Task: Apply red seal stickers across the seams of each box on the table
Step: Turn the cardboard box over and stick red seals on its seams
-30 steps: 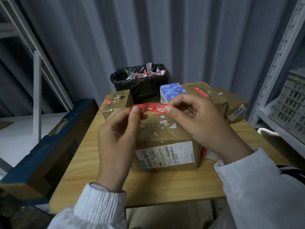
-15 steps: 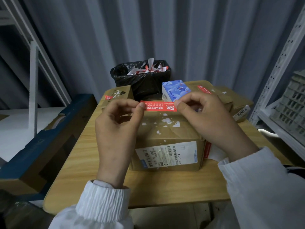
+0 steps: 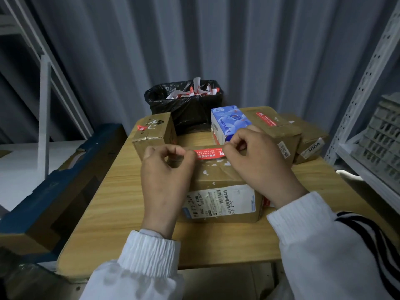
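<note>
A brown cardboard box (image 3: 218,180) with a white shipping label stands in the middle of the wooden table (image 3: 112,204). A red seal sticker (image 3: 208,153) stretches level over the far top edge of that box. My left hand (image 3: 166,169) pinches the sticker's left end and my right hand (image 3: 257,163) pinches its right end. Whether the sticker touches the cardboard I cannot tell. Another red strip (image 3: 266,202) shows beside the box under my right wrist.
A small brown box (image 3: 154,132) stands at the back left. A blue and white box (image 3: 228,124), a brown box with a red seal (image 3: 273,126) and a box marked 4004 (image 3: 311,141) stand at the back right. A black-lined bin (image 3: 184,107) holds backing scraps. Metal shelving (image 3: 368,118) stands right.
Both hands have carried the sticker down and away from me, from in front of the box to just over its far top edge. The view has tilted slightly down.
</note>
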